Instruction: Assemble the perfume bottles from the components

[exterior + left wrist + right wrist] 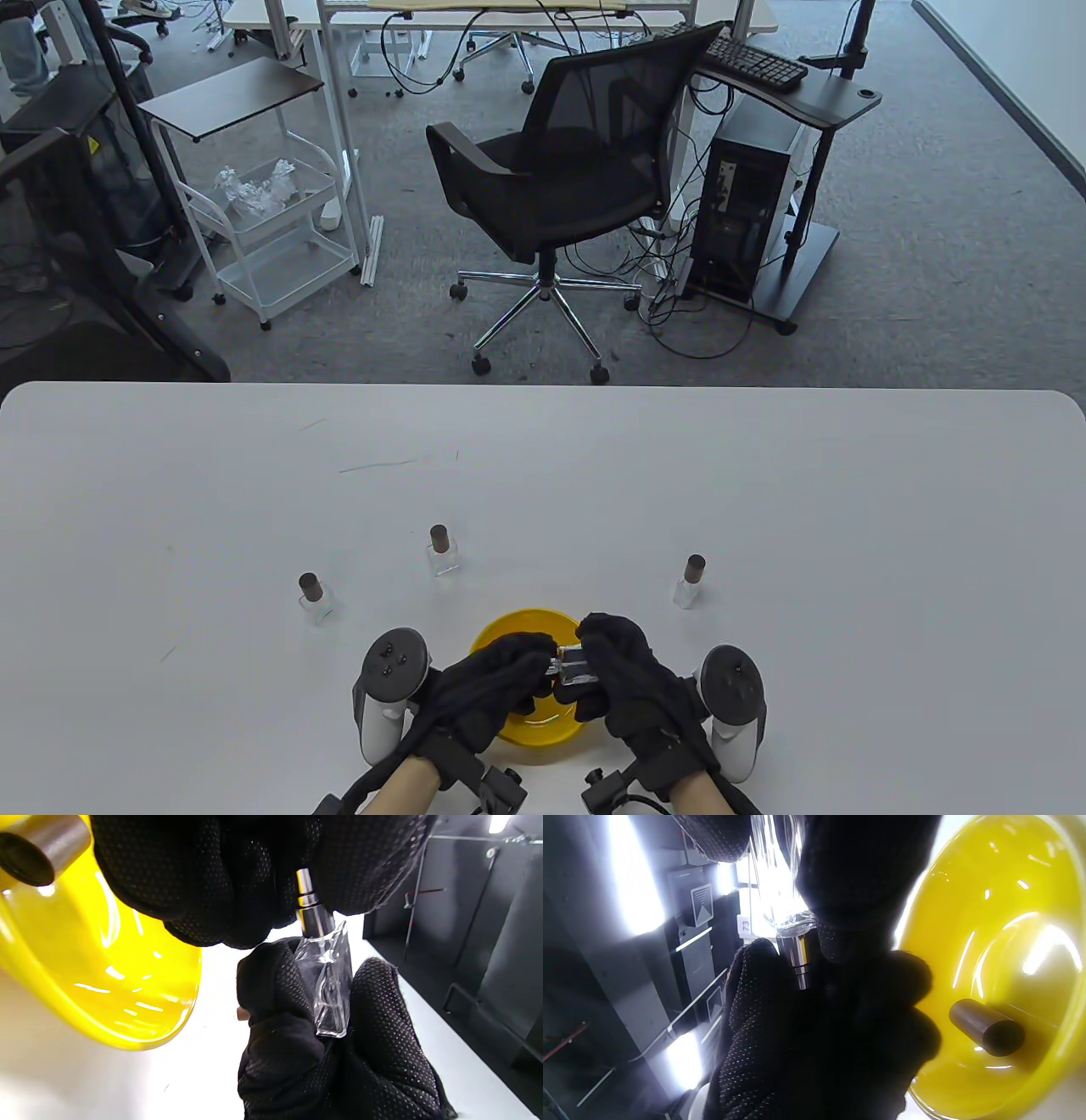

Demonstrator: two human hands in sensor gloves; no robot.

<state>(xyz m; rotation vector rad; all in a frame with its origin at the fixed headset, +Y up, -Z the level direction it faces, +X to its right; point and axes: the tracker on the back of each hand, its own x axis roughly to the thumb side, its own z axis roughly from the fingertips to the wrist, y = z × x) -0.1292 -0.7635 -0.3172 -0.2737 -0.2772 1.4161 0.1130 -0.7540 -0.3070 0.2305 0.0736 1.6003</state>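
A small clear glass perfume bottle [328,984] with a silver metal spray collar [312,914] was held above the yellow plastic bowl [509,632]. The right hand [632,688] pinched its glass body, while the left hand [492,688] curled its fingertips round the collar. Under the grip a dark cylindrical cap [986,1027] lay in the bowl. Beyond it three capped bottles [443,552] stood apart on the white table [764,475]; farther off stood a black office chair [560,170].

Three capped bottles [443,552] ring the yellow bowl [509,632] on the table [764,475]; bare surface stretches wide beyond them.
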